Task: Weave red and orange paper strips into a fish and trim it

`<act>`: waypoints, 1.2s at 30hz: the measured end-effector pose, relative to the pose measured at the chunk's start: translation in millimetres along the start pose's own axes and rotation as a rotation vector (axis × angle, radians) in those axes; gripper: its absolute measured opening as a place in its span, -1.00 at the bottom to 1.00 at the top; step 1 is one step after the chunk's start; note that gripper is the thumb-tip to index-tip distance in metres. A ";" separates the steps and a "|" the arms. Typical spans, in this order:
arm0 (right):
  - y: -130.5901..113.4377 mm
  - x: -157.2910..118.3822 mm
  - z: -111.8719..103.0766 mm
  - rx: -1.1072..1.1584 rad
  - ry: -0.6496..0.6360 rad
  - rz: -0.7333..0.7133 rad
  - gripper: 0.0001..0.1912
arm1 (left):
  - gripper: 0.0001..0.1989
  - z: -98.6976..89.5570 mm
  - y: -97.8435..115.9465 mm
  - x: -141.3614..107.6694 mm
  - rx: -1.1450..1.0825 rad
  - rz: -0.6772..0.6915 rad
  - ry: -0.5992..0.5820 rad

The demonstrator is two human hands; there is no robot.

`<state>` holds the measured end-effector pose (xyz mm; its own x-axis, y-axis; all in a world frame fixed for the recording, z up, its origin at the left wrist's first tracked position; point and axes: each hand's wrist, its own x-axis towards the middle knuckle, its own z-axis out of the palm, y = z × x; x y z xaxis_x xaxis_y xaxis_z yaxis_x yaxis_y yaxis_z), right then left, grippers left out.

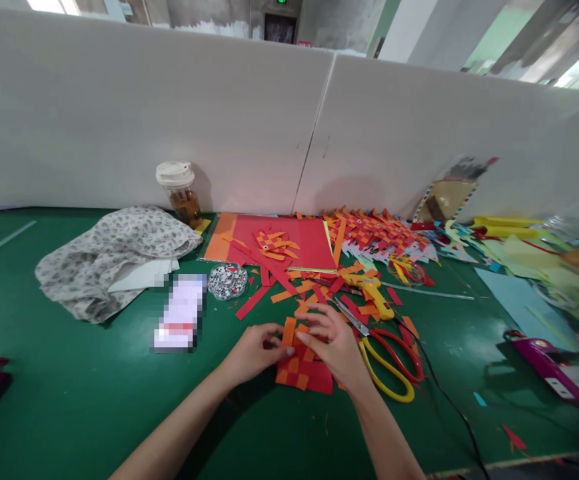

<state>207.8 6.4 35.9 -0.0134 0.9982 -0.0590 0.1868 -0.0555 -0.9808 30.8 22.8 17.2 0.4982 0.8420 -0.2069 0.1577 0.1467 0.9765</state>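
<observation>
A small woven piece of red and orange paper strips (pixel 305 375) lies on the green table between my hands. My left hand (pixel 259 350) grips its upper left part, with thumb and fingers pressed around an orange strip. Over its upper right part is my right hand (pixel 326 337), fingers spread and curved, the thumb tip touching the woven strips. Just right of my right hand lie scissors (pixel 389 363) with red and yellow handles. Loose red and orange strips (pixel 254 301) are scattered beyond my hands.
A yellow glue gun (pixel 376 293) with a black cord lies behind the scissors. To the left are a phone (pixel 182 310), a round container of googly eyes (pixel 228 281), patterned cloth (pixel 114 253) and a lidded cup (pixel 182 193). Purple power strips (pixel 544 363) sit at both sides.
</observation>
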 end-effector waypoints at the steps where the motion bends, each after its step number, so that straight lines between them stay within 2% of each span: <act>1: -0.5 -0.5 1.2 -0.003 -0.018 -0.004 -0.54 | -0.80 0.0 0.4 -0.5 0.028 0.015 -0.008; 4: -3.5 -1.3 3.0 -0.025 -0.006 -0.062 -0.56 | -0.78 -0.5 0.7 -1.5 0.060 0.039 -0.021; 7: -5.4 -1.4 -1.4 -0.051 0.087 -0.134 -0.59 | -0.76 -1.3 -0.6 -0.8 -0.068 0.029 -0.054; 9: -4.9 -2.4 -8.1 -0.052 0.112 -0.126 -0.58 | -0.73 -1.9 -1.7 0.2 -0.150 0.019 -0.065; 14: -1.2 -8.7 -26.2 -0.119 -0.040 0.034 -0.46 | -0.66 -3.7 -3.7 2.4 -0.182 0.016 -0.059; 16: -0.3 -10.8 -29.0 -0.156 -0.063 0.073 -0.45 | -0.65 -4.1 -3.5 2.6 -0.188 0.022 -0.062; 22: 0.3 -10.5 -19.7 -0.131 0.016 0.064 -0.56 | -0.65 -0.7 -1.8 1.4 -0.191 0.007 -0.073; 27: 2.1 -8.5 -8.8 -0.144 0.052 0.023 -0.62 | -0.64 2.3 -2.5 0.0 -0.131 -0.013 -0.037; 31: 1.3 -8.9 -2.7 -0.130 0.043 0.018 -0.64 | -0.66 2.7 -1.9 -0.7 -0.092 -0.054 -0.019; 36: 1.0 -8.4 -0.2 -0.071 0.057 0.004 -0.56 | -0.67 3.9 -0.6 0.5 -0.237 -0.035 0.034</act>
<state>208.3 -2.1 35.5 0.0430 0.9978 -0.0506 0.2563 -0.0600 -0.9647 34.3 21.1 16.3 0.4659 0.8510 -0.2424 -0.0324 0.2902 0.9564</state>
